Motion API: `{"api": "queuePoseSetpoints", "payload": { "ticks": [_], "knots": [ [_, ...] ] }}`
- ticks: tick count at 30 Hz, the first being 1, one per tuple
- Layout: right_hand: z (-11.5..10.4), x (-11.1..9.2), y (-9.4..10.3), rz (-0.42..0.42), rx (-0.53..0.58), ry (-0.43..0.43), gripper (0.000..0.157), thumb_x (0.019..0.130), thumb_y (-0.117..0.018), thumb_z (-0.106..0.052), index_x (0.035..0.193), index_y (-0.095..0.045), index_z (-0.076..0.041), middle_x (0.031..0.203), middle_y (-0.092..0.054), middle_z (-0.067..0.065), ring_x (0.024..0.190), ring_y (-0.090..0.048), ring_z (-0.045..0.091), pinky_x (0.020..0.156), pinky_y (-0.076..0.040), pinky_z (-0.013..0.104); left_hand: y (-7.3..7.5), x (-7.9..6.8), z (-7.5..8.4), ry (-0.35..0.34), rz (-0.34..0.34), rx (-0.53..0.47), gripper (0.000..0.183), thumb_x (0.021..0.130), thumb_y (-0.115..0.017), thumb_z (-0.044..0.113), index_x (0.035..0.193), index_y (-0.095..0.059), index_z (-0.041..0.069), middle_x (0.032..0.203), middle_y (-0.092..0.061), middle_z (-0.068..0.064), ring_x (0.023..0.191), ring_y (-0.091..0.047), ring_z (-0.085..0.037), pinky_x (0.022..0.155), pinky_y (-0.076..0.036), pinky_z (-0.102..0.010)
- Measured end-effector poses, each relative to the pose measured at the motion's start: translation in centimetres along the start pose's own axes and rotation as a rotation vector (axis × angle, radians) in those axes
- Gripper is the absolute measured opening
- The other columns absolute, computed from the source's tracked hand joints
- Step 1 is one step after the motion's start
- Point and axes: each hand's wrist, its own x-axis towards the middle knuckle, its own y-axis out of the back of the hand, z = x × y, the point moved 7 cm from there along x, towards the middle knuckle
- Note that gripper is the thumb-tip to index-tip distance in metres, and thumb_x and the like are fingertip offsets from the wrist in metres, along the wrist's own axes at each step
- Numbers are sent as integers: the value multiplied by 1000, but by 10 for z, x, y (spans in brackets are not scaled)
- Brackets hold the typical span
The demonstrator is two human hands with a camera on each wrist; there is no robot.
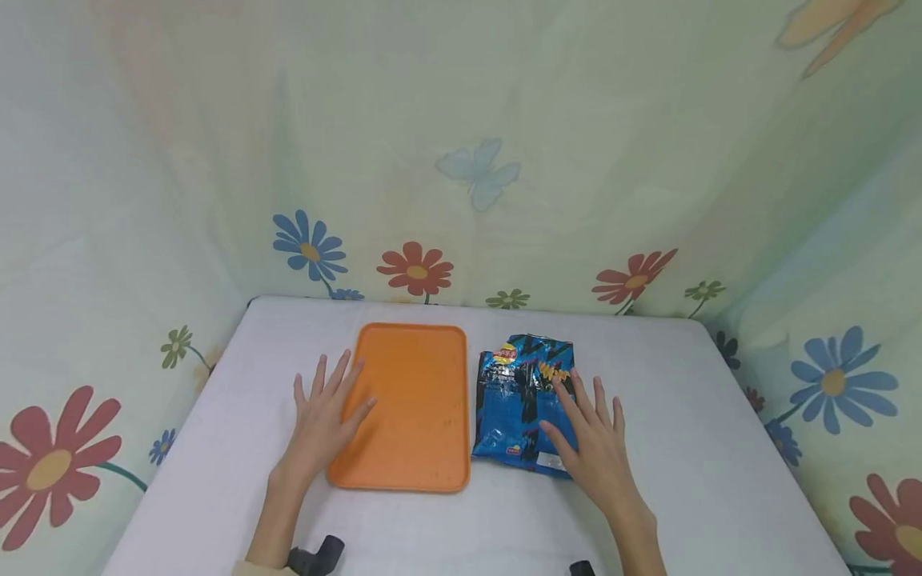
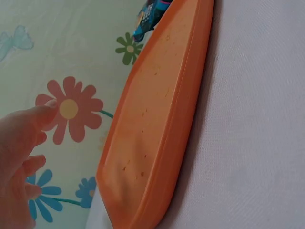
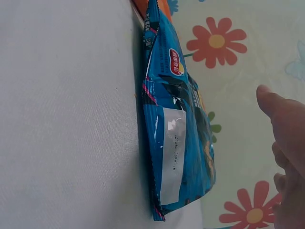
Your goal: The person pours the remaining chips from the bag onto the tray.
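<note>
An orange rectangular tray (image 1: 410, 408) lies on the white table, with small dark specks visible on its floor in the left wrist view. To its right lies a blue chip bag (image 1: 504, 416), flat and glossy, with a white label strip (image 3: 172, 152) near one end. My left hand (image 1: 320, 420) is spread over the tray's left edge, fingers apart and holding nothing. Over the bag's right side, my right hand (image 1: 594, 444) is likewise spread, its fingers straight. In the right wrist view that hand appears apart from the bag.
A white cloth covers the table (image 1: 691, 448). Behind it and at both sides hangs a pale curtain (image 1: 374, 144) printed with flowers and butterflies. Dark wrist-camera mounts (image 1: 317, 556) show at the bottom of the head view.
</note>
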Motion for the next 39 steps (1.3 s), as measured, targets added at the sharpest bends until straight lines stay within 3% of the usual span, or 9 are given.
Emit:
{"api": "queuePoseSetpoints", "payload": {
  "ticks": [5,7,13,16,19,22,26,31,39],
  "knots": [
    [-1,-1,2,-1,6,-1,79,91,-77,-27,159,-39,-18,166,-31,19,157,-11,45,120,-4,71,0,-4,0,1,9,-1,73,97,-71,36,158,-40,12,168,-28,-14,155,-14,-48,115,-1,-77],
    [-1,-2,2,-1,8,-2,78,91,-76,-27,159,-40,-17,165,-32,20,157,-11,45,120,-4,71,1,-6,-1,15,18,17,72,97,-71,36,156,-42,9,166,-33,-17,152,-24,-48,115,-9,-76],
    [-1,-4,7,38,-1,6,73,95,-71,-40,156,-43,-12,164,-34,23,155,-18,48,120,-12,70,-2,-13,-19,224,20,12,59,100,-67,29,145,-50,-5,140,-54,-31,121,-52,-49,94,-45,-61],
    [0,-3,11,92,-10,20,76,99,-55,-60,154,-46,-9,161,-38,25,152,-24,49,120,-17,69,-7,-15,-29,328,18,-40,54,101,-63,25,140,-51,-10,127,-57,-34,109,-58,-48,81,-52,-56],
    [0,-3,13,119,-7,32,85,97,-41,-72,152,-48,-7,159,-40,26,151,-27,51,120,-19,68,-12,-15,-34,377,21,-62,52,101,-61,22,138,-51,-13,121,-58,-34,98,-63,-44,72,-54,-54],
    [0,-3,13,117,4,30,79,95,-60,-62,150,-50,-6,158,-42,26,149,-30,51,117,-23,70,-16,-15,-36,396,38,-69,49,101,-61,19,136,-53,-14,112,-62,-31,84,-64,-37,65,-54,-48],
    [-1,-3,12,114,12,26,81,79,-88,-31,147,-53,-5,152,-49,26,144,-38,52,107,-36,73,-18,-15,-38,415,73,-81,38,99,-63,15,127,-62,-11,96,-68,-23,73,-63,-29,60,-51,-40],
    [-5,-3,14,127,30,32,83,70,-93,-18,143,-56,-2,147,-54,26,138,-45,52,101,-42,72,-23,-11,-39,416,74,-113,26,96,-60,6,116,-70,-8,90,-72,-19,65,-60,-23,53,-46,-35],
    [-4,-1,17,150,70,36,78,73,-91,-13,141,-57,-1,145,-57,25,134,-51,47,97,-48,66,-22,-5,-39,399,44,-123,20,93,-59,0,108,-70,-6,83,-73,-17,57,-59,-21,51,-44,-33]
  ]
}}
